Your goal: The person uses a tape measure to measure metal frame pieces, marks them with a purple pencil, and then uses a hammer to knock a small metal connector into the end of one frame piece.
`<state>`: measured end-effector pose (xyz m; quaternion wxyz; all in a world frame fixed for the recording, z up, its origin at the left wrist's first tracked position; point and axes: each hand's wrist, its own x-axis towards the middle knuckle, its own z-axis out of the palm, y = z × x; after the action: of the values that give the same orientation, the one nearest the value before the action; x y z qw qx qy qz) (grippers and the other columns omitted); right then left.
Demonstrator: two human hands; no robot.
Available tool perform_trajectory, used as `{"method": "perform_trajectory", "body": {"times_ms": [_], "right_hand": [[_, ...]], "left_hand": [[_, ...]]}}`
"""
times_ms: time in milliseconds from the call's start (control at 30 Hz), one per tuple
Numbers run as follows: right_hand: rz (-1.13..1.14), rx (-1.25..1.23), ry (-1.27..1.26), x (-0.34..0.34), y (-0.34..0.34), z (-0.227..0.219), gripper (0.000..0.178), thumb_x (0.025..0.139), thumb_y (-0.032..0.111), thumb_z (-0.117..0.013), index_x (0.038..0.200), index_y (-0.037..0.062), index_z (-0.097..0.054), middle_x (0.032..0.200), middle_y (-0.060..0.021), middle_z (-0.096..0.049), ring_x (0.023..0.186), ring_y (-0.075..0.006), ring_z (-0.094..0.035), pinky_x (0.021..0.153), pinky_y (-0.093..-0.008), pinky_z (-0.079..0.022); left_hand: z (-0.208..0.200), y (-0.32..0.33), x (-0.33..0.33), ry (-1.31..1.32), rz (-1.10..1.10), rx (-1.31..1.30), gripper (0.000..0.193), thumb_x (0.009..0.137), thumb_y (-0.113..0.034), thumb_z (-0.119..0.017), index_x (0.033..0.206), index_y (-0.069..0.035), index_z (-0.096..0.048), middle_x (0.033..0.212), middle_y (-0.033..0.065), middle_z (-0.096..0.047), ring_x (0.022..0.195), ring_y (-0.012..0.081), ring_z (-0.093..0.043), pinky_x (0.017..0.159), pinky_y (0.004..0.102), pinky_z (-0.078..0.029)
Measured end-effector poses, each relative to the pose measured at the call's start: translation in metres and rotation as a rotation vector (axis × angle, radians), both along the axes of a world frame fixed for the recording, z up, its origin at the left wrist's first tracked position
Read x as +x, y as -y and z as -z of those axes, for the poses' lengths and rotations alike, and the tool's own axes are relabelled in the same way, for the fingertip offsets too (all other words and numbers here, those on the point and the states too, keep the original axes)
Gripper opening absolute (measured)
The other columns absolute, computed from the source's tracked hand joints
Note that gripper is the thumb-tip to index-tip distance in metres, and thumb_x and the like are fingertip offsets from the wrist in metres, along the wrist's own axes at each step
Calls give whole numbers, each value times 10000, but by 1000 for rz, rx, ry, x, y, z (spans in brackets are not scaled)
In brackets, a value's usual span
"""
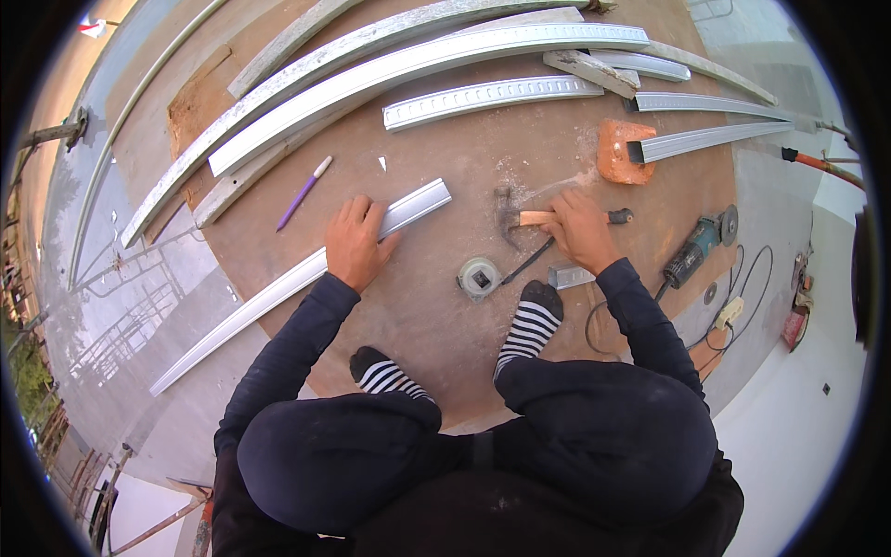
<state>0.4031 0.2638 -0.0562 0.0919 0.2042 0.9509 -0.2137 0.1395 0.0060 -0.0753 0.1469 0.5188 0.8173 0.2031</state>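
My left hand (360, 243) is closed over a long silver metal channel (413, 206), which lies slantwise on the brown board, its far end up and to the right. In my right hand (583, 230) is the wooden handle of a claw hammer (536, 217); its head points left and its dark grip end shows beyond my fingers. Between my hands, nearer my feet, lies a round tape measure (479, 278) with a dark strip running from it toward the hammer. A short piece of metal channel (568, 275) sits just below my right hand.
An angle grinder (694, 252) with a cable lies at the right, near a pale socket block (729, 313). More metal channels (492, 102) and wooden battens (594, 71) lie ahead. An orange block (624, 153) props one channel. A purple marker (303, 194) rests left.
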Motion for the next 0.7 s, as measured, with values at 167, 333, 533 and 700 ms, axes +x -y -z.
{"method": "perform_trajectory", "body": {"times_ms": [167, 333, 533, 700], "right_hand": [[153, -71, -119, -11, -7, -22, 237, 882, 246, -657, 981, 41, -589, 783, -138, -598, 711, -337, -583, 651, -423, -454], [276, -304, -196, -23, 16, -50, 252, 962, 267, -590, 949, 19, -551, 607, -120, -523, 539, -246, -543, 533, -352, -422], [605, -804, -188, -29, 78, -45, 312, 997, 288, -545, 882, 5, -484, 549, -97, -441, 517, -139, -484, 490, -337, -373], [624, -664, -283, -2, 83, -37, 336, 1000, 310, -539, 903, -11, -521, 595, -127, -468, 541, -167, -453, 501, -335, -369]], "left_hand": [[-10, -23, 6, 22, 8, -15, 485, 774, -248, -761, 1164, -32, -572, 1027, 130, -552, 936, 308, -556, 784, 391, -466], [-28, 29, -8, -2, -20, -116, 505, 768, -201, -751, 1197, -32, -546, 1072, 137, -556, 972, 321, -565, 816, 388, -475], [-43, 58, -39, -71, 202, -512, 360, 768, -194, -740, 1027, -5, -576, 996, 148, -588, 931, 319, -611, 771, 406, -509], [-48, 27, -28, -91, 353, -504, 321, 785, -216, -731, 966, 1, -579, 969, 148, -591, 916, 317, -622, 759, 404, -528]]}}
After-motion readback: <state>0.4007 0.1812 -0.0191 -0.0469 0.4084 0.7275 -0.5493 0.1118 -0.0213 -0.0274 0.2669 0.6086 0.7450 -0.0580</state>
